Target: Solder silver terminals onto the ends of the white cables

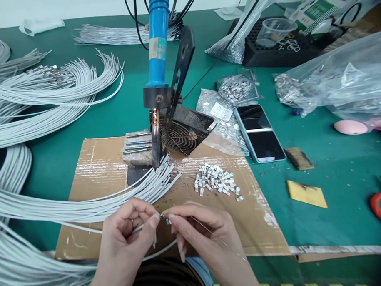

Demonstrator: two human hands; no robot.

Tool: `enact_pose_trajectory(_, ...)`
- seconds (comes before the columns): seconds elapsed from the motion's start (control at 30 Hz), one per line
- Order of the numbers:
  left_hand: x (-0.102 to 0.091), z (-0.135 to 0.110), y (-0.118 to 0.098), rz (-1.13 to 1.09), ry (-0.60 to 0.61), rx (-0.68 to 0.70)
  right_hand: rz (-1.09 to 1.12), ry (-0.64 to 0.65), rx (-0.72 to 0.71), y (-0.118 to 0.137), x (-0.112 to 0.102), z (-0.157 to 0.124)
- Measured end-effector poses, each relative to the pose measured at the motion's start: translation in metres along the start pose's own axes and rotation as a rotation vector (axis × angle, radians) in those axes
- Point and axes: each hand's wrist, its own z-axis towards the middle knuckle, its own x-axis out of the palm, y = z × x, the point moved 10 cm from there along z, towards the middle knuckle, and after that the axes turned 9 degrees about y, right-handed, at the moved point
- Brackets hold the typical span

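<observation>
My left hand [131,232] is closed in a pinch on the end of a white cable [137,229], over the front of the cardboard sheet. Close against it, my right hand [202,230] pinches at a small metal terminal [168,221] by the cable tip. A thin silvery wire [225,244], like solder, runs from the right fingers across the hand towards the wrist. The fingertips partly hide where cable and terminal meet. Beyond the hands stands a blue-handled soldering iron [159,48], its bent tip [156,148] pointing down beside a bundle of white cables [95,209].
Loose metal terminals [215,179] lie on the cardboard [249,224]. Behind them are a small fan [184,133], bags of parts [235,88] and a phone [260,134]. Red-handled scissors [380,205] and a yellow sponge [306,193] lie right; cable bundles [51,98] fill the left.
</observation>
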Motion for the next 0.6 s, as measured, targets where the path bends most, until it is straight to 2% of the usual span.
enact_pose_trajectory(0.13, 0.001, 0.001, 0.001, -0.028, 0.007, -0.011, -0.011, -0.012, 0.043, 0.004, 0.002, -0.002)
enact_pose_trajectory(0.23, 0.001, 0.002, 0.002, -0.047, 0.014, -0.017, -0.153, 0.01, -0.058, 0.015, 0.002, -0.002)
enact_pose_trajectory(0.3, 0.0, 0.003, 0.002, -0.051, 0.017, -0.018, -0.401, 0.017, -0.264, 0.034, 0.003, -0.006)
enact_pose_trajectory(0.37, 0.0, 0.004, 0.003, -0.053, 0.019, -0.015, -0.726, 0.017, -0.542, 0.056, 0.012, -0.019)
enact_pose_trajectory(0.43, -0.001, 0.005, 0.003, -0.052, 0.013, -0.009, -1.028, 0.003, -0.76, 0.064, 0.022, -0.035)
enact_pose_trajectory(0.47, -0.002, 0.005, 0.003, -0.048, 0.006, -0.006, -1.142, -0.022, -0.822, 0.064, 0.025, -0.04)
enact_pose_trajectory(0.53, -0.002, 0.004, 0.002, -0.035, -0.012, -0.007, -1.218, -0.117, -0.849, 0.065, 0.018, -0.045)
enact_pose_trajectory(0.6, -0.002, 0.002, 0.001, -0.013, -0.029, -0.007, -1.073, -0.176, -0.735, 0.063, 0.002, -0.038)
